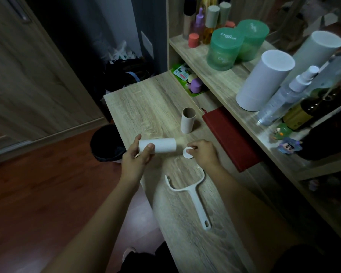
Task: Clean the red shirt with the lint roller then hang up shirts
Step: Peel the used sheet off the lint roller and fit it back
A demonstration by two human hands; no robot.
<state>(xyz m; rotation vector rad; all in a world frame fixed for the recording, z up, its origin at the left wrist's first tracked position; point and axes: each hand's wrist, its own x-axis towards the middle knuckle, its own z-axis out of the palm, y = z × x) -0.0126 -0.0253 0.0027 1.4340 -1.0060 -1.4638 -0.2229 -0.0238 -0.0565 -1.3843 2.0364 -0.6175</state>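
Observation:
My left hand (137,157) grips a white lint roll (159,145) by its left end and holds it level just above the wooden desk (146,107). To its right, my right hand (204,152) pinches a small white round cap (187,153) at the desk surface. The white lint roller handle (193,194), a forked frame with no roll on it, lies on the desk below my hands. An empty brown cardboard tube (188,120) stands upright behind them. No shirt is in view.
A dark red book (232,138) lies at the desk's right side under the shelf (220,79), which carries green jars (224,49), white cylinders (264,80) and bottles. A black bin (106,143) stands on the floor left of the desk.

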